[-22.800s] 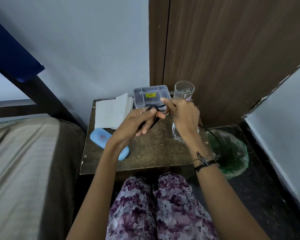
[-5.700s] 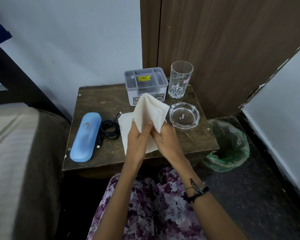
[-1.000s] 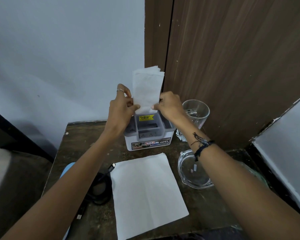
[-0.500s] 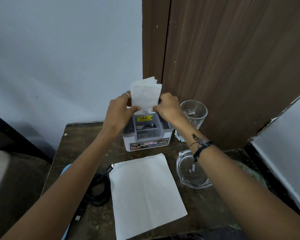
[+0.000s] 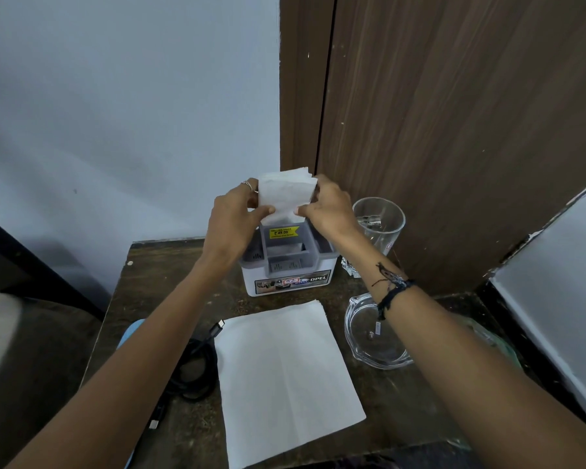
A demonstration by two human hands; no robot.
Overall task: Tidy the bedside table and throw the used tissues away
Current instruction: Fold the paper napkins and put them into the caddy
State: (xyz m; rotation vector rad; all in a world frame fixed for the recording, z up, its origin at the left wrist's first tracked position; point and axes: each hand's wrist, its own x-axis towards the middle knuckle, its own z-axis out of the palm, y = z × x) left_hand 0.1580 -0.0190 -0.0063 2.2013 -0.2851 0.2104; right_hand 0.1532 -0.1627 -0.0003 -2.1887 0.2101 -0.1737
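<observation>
Dark scuffed wooden counter (image 5: 170, 265) carrying a white organizer box (image 5: 290, 282), flat paper sheet (image 5: 285, 377), black cable (image 5: 192, 370), blue case (image 5: 131, 333), glass ashtray (image 5: 374, 346), drinking glass (image 5: 381, 228).

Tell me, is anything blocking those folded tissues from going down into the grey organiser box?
Nothing visible does. The left hand and right hand pinch the folded tissues directly above the organiser box, whose rear compartment beneath them looks open.

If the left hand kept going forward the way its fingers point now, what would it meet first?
Probably the pale wall behind the table. The left hand pinches the folded tissues above the grey organiser, and nothing shows between it and the wall, though depth is unclear.
</observation>
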